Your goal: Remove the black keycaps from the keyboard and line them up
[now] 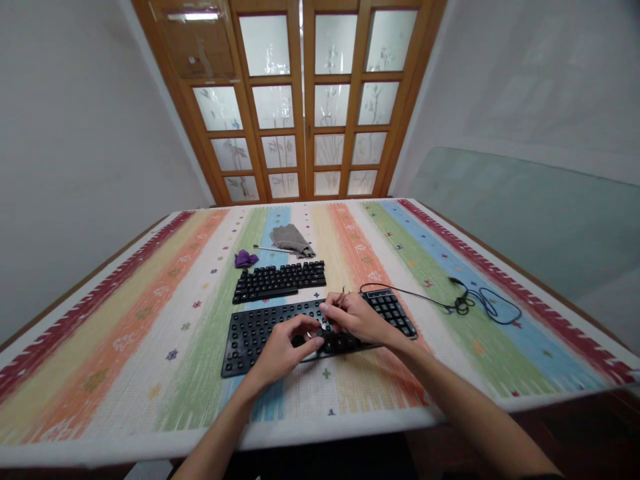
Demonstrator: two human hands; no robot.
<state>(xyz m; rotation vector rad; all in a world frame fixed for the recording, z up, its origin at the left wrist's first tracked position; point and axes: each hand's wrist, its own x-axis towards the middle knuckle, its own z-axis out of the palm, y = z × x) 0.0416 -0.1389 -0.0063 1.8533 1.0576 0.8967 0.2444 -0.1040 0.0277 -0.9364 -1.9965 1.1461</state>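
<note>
A black keyboard [250, 337] lies on the striped tablecloth, its left part stripped of keycaps so the switch stems show. Caps still cover the number pad [393, 310] on its right. Over the middle of the board is my left hand [287, 347], with curved index finger and thumb apart beside the keys. My right hand [357, 318] is closed in a pinch just to its right, low over the keys. A thin brownish tool [343, 293] sticks up from its fingers; its kind is unclear and its lower end is mostly hidden.
Removed black keycaps [280, 279] stand in rows behind the keyboard. Farther back are a purple cloth [246, 259], a grey cloth [293, 240] and a thin stick [273, 249]. The keyboard's cable [465, 303] lies coiled at right.
</note>
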